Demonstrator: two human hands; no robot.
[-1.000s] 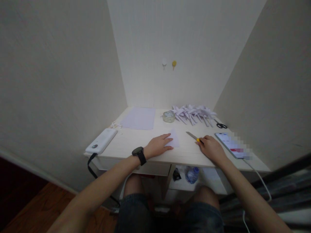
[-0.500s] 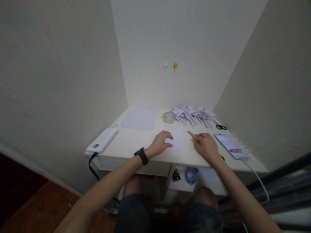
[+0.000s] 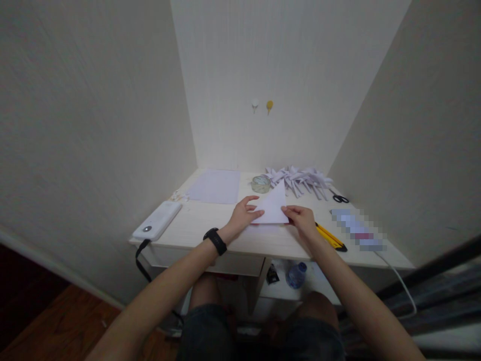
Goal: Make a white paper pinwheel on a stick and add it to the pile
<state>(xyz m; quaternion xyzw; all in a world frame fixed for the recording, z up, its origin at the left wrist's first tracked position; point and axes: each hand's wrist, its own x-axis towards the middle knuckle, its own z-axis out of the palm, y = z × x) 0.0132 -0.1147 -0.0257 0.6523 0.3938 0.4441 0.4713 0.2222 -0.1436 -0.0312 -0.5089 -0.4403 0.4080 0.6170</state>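
Note:
A white triangular piece of paper [image 3: 273,208], which looks folded, is held up slightly above the desk between both hands. My left hand [image 3: 244,214] grips its left corner, thumb on top and fingers behind. At the lower right corner, my right hand [image 3: 300,216] pinches the paper between thumb and fingers. The yellow and black utility knife [image 3: 330,237] lies on the desk just right of my right hand, partly hidden by the wrist.
Folded paper pinwheel shapes [image 3: 298,180] are heaped at the back, beside a roll of clear tape [image 3: 260,184]. Paper sheets [image 3: 216,185] lie back left. Scissors [image 3: 340,198] and a phone [image 3: 355,228] are on the right; a white device [image 3: 158,220] sits at the left edge.
My right hand has let go of the utility knife, now on the desk, and taken the paper's right corner. The paper has been lifted and tilted up from the desk.

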